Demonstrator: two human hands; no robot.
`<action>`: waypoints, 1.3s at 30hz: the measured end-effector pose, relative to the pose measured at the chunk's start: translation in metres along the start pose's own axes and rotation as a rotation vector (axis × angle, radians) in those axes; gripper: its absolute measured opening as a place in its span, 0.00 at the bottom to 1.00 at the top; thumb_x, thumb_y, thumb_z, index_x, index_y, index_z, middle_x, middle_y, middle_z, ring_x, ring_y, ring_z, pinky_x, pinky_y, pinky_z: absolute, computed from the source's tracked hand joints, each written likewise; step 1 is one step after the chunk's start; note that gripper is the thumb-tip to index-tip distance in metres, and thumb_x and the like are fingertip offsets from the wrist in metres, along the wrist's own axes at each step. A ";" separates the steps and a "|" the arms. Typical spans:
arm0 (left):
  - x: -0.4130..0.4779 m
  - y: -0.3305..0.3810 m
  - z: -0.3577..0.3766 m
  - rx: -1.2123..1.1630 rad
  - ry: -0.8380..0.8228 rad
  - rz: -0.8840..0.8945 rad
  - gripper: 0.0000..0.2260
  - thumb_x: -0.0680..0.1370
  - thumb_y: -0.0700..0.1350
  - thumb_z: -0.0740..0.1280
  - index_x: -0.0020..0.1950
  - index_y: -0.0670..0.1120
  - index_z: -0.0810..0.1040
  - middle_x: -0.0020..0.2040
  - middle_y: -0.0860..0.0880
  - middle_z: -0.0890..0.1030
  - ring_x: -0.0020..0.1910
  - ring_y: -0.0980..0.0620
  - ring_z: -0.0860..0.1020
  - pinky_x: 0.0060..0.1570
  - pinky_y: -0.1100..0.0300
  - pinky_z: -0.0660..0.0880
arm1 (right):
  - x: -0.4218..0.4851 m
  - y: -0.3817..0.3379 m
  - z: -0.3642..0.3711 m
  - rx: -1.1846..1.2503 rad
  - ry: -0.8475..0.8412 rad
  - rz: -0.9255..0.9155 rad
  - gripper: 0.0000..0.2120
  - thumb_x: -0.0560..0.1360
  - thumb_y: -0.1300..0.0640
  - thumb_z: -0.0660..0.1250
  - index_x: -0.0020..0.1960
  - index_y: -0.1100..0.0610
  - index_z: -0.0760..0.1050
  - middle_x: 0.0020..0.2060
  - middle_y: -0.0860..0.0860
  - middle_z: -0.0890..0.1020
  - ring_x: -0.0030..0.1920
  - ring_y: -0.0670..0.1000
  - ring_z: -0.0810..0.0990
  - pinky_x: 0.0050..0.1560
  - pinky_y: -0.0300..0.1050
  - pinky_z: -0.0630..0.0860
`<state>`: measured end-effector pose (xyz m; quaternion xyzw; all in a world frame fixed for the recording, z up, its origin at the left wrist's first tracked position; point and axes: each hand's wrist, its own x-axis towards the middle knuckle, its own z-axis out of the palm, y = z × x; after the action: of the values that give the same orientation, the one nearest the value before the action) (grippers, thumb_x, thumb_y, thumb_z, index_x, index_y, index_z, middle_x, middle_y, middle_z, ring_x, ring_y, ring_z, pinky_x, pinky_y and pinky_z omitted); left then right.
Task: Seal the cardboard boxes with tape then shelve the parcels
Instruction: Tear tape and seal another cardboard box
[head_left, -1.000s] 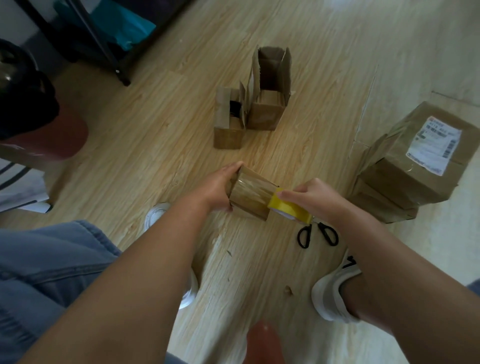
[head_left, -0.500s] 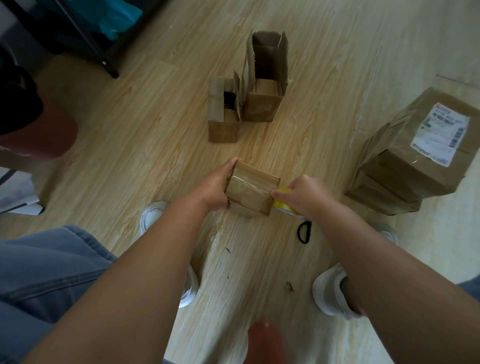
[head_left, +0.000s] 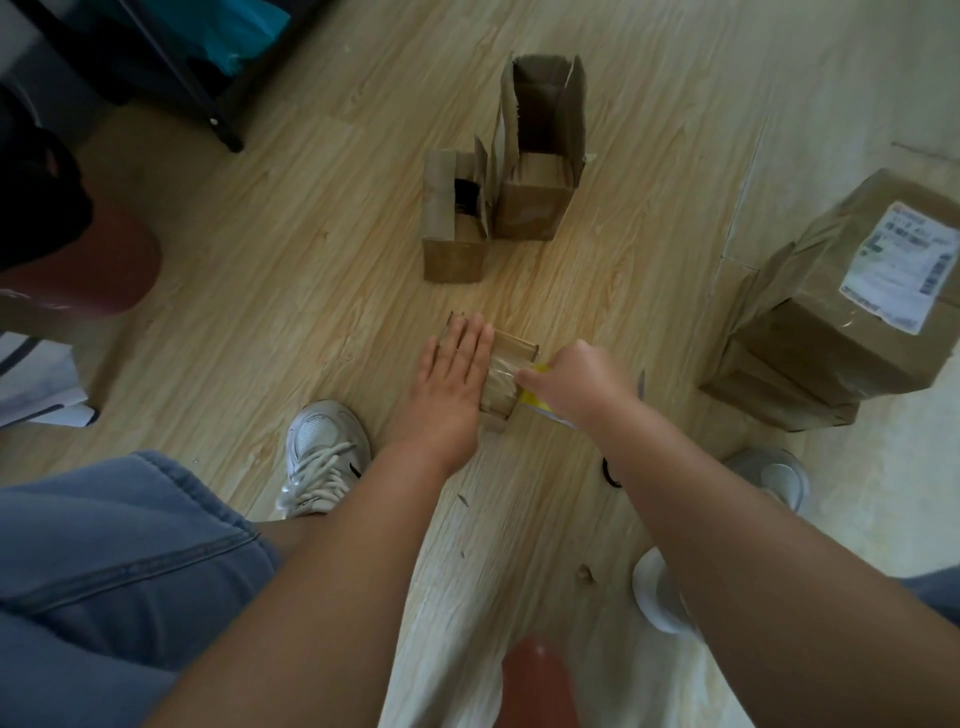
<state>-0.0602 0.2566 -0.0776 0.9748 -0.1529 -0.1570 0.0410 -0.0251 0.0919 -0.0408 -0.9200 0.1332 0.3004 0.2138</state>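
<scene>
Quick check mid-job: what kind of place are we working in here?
Probably a home or small office room, not a warehouse: packing is done on a wood-plank floor, with open cardboard boxes, a labelled parcel and a black rack frame nearby.

On your pale wood-grain laminate floor (head_left: 311, 291), a short open brown cardboard box (head_left: 451, 260) stands just beside a taller open brown cardboard box (head_left: 527, 215). Nearer you sits a small tape-wrapped cardboard box (head_left: 506, 371), and a stack of brown labelled parcels (head_left: 810, 348) stands to your right.

Bare wooden floor (head_left: 291, 291) lies open at centre left. Two open cardboard boxes (head_left: 530, 213) block upper centre; stacked parcels (head_left: 821, 343) crowd the right edge.
</scene>
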 end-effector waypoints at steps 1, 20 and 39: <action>0.000 -0.001 0.003 0.005 0.004 -0.004 0.43 0.73 0.32 0.54 0.75 0.45 0.24 0.75 0.47 0.23 0.74 0.49 0.25 0.76 0.48 0.33 | -0.001 0.002 0.002 0.014 -0.002 -0.002 0.22 0.77 0.38 0.66 0.43 0.58 0.77 0.35 0.51 0.80 0.34 0.50 0.78 0.29 0.41 0.67; 0.024 0.024 -0.037 0.247 -0.125 -0.028 0.46 0.74 0.50 0.71 0.80 0.53 0.42 0.77 0.41 0.46 0.77 0.40 0.47 0.74 0.48 0.52 | 0.004 0.011 0.007 0.246 -0.071 0.050 0.26 0.74 0.36 0.70 0.32 0.51 0.61 0.26 0.48 0.67 0.27 0.48 0.66 0.27 0.43 0.59; 0.024 -0.003 -0.047 -0.368 -0.182 -0.043 0.54 0.65 0.45 0.80 0.81 0.46 0.48 0.81 0.48 0.54 0.76 0.46 0.62 0.70 0.54 0.64 | -0.024 0.001 -0.076 0.204 -0.382 -0.285 0.15 0.73 0.38 0.72 0.46 0.49 0.83 0.40 0.45 0.86 0.50 0.46 0.82 0.59 0.46 0.73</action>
<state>-0.0229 0.2534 -0.0407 0.9357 -0.1037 -0.2705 0.2012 -0.0063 0.0582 0.0286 -0.8297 -0.0111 0.4204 0.3670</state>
